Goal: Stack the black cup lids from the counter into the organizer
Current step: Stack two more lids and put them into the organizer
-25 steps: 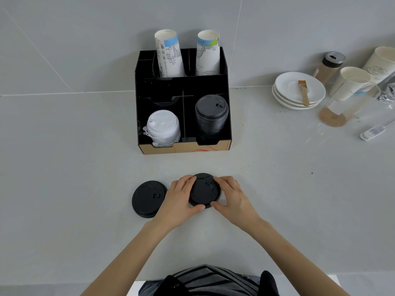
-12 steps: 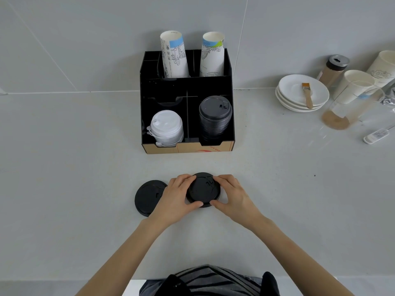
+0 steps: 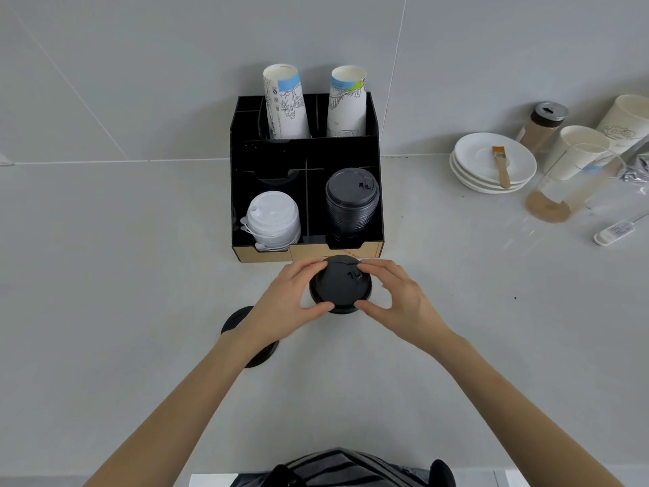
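Head view, and nearest the camera both forearms reached out over the grey bench [image 3: 105,311], meeting on one small stack of black lids [image 3: 340,284]. The left hand [image 3: 291,297] clamped it from the left, thumb on the near rim and fingers over the far edge; the right hand [image 3: 393,293] mirrored that from the other side, so each grip was closed on the stack. Two hands on opposite rims likely kept the thin lids nested and level. Whether the stack hung just clear of the bench or rested on it, I could not tell. Under the left wrist, one more black lid [image 3: 258,356] lay flat on the bench, half hidden, waiting its turn by my reading. Just beyond the fingertips stood the organizer [image 3: 238,191], its tan front lip nearly touching the held stack. Its front right compartment carried the tall black lid pile [image 3: 351,205], the obvious home, with white lids [image 3: 274,219] in the front left one. Behind, two paper cups [image 3: 284,100] stood in the rear slots. Far right, plates [image 3: 491,166] sat well apart.
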